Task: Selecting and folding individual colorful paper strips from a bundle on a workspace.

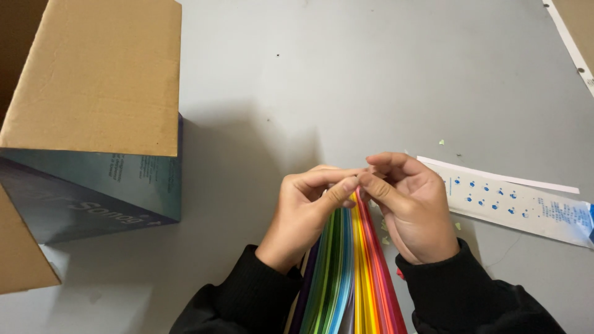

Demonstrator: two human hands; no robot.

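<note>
Rainbow paper stack (349, 278) stood on edge, near centre of bench (371, 80). Left hand (303, 213) and right hand (411, 210) pinching top edges together, fingers (337, 192) closed on a few sheets, likely to separate one. Open cardboard box (93, 111) far left; printed wrapper (520, 204) right.

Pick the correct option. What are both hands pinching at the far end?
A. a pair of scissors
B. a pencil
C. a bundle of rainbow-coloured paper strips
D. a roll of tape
C: the left hand and right hand pinch the coloured paper strips between their fingers.
</note>
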